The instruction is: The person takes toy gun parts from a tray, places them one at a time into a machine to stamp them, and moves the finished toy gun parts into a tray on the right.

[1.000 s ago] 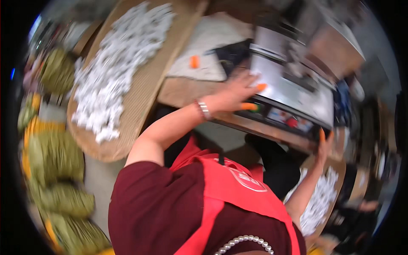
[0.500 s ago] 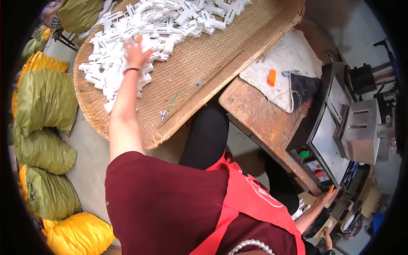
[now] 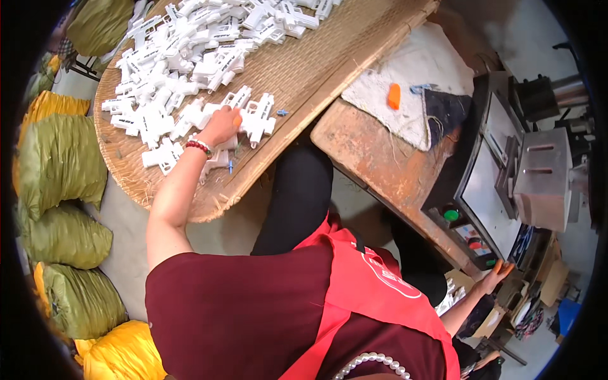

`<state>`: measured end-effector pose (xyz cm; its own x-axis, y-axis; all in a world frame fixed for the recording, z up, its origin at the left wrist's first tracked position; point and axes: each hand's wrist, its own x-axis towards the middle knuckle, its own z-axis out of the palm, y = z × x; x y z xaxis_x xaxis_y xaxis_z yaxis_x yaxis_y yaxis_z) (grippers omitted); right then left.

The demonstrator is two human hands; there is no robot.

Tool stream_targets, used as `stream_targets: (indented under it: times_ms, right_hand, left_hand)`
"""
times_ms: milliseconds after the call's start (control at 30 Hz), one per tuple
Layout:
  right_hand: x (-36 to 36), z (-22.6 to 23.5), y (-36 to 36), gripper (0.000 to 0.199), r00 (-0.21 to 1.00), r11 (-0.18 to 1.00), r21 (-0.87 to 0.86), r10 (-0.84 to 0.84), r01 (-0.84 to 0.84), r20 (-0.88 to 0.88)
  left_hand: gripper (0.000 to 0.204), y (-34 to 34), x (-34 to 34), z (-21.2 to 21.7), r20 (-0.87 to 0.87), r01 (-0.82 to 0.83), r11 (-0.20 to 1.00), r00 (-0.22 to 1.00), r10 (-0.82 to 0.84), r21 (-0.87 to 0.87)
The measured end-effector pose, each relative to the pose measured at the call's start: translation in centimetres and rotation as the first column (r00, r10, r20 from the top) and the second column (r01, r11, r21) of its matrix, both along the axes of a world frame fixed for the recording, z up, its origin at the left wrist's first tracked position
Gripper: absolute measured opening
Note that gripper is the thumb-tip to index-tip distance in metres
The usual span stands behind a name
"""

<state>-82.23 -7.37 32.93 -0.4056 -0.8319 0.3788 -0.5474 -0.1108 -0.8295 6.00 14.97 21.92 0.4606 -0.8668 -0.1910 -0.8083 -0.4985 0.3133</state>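
White toy pistols (image 3: 190,60) lie heaped on a wide woven tray (image 3: 329,69). My left hand (image 3: 220,126), with an orange finger cover and a red bead bracelet, lies over several of these pistols at the tray's near side. Its fingertips are bent down and mostly hidden, so a grip cannot be made out. Beside it one toy pistol (image 3: 258,117) lies apart from the main heap. At the lower right, my right hand (image 3: 493,278) is open, its orange-covered fingers stretched out by the near corner of a machine (image 3: 491,190). Nothing shows in it.
A worn wooden table (image 3: 373,145) carries a white cloth (image 3: 380,82), an orange piece (image 3: 394,96) and the machine, which has a green button (image 3: 451,215). Green sacks (image 3: 63,158) and yellow sacks (image 3: 120,351) line the left. Another person's hand (image 3: 487,360) shows at the lower right.
My left hand has come back toward me across the tray, and several toy pistols have slid nearer with it. My right hand has shifted slightly beside the machine. The whole view has moved a little.
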Motion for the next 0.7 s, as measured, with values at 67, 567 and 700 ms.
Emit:
stream_targets:
  times_ms: [67, 567, 700]
  right_hand:
    - [8.1, 4.5, -0.4, 0.046, 0.902, 0.987, -0.161, -0.070, 0.000, -0.427]
    - [14.1, 6.7, -11.7, 0.026, 0.862, 0.829, -0.345, 0.284, -0.441, -0.420]
    - [13.0, 7.1, -11.9, 0.023, 0.959, 0.899, -0.343, 0.229, -0.273, -0.165]
  left_hand:
    - [0.028, 2.0, 0.1, -1.3, -0.170, 0.192, 0.981, 0.967, -0.193, -0.018]
    - [0.046, -10.0, -21.8, 16.0, 0.316, 0.372, 0.676, 0.925, -0.211, -0.637]
    - [0.047, -19.5, -36.1, 19.4, 0.303, 0.569, 0.460, 0.792, -0.530, -0.682]
